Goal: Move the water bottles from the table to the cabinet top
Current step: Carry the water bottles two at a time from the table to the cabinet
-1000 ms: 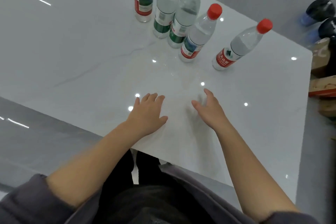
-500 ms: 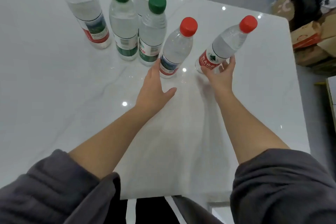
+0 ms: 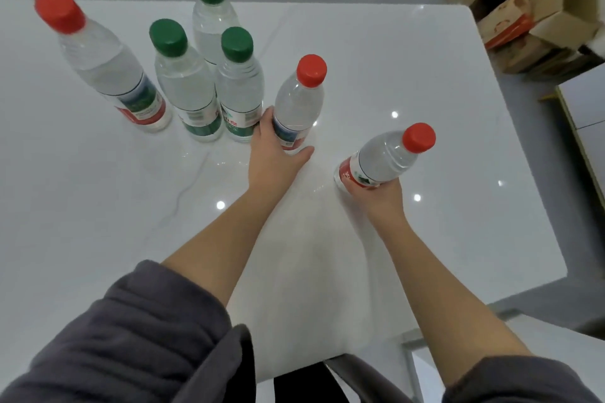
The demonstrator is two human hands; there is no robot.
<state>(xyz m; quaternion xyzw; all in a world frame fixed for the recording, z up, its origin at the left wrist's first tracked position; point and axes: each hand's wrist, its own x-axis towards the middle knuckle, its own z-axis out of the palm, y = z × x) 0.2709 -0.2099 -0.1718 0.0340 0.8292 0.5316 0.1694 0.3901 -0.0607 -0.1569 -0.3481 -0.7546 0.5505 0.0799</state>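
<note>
Several clear water bottles stand on a glossy white table (image 3: 425, 82). My right hand (image 3: 376, 195) is shut around the base of a red-capped bottle (image 3: 386, 160), which is tilted and lifted slightly off the table. My left hand (image 3: 273, 154) wraps the lower part of another red-capped bottle (image 3: 299, 101) that stands upright on the table. To its left stand three green-capped bottles (image 3: 186, 85) (image 3: 240, 88) (image 3: 212, 16) in a cluster. A larger red-capped bottle (image 3: 104, 65) is at the far left.
Cardboard boxes (image 3: 540, 20) and dark bags lie on the floor beyond the table's right corner. A pale cabinet edge (image 3: 586, 114) shows at the far right. A chair back (image 3: 360, 376) sits at the table's near edge.
Both hands went from the table near its front edge out to the bottles. The right hand closed on the rightmost bottle and lifted it toward me; the left hand reached its bottle and wrapped it.
</note>
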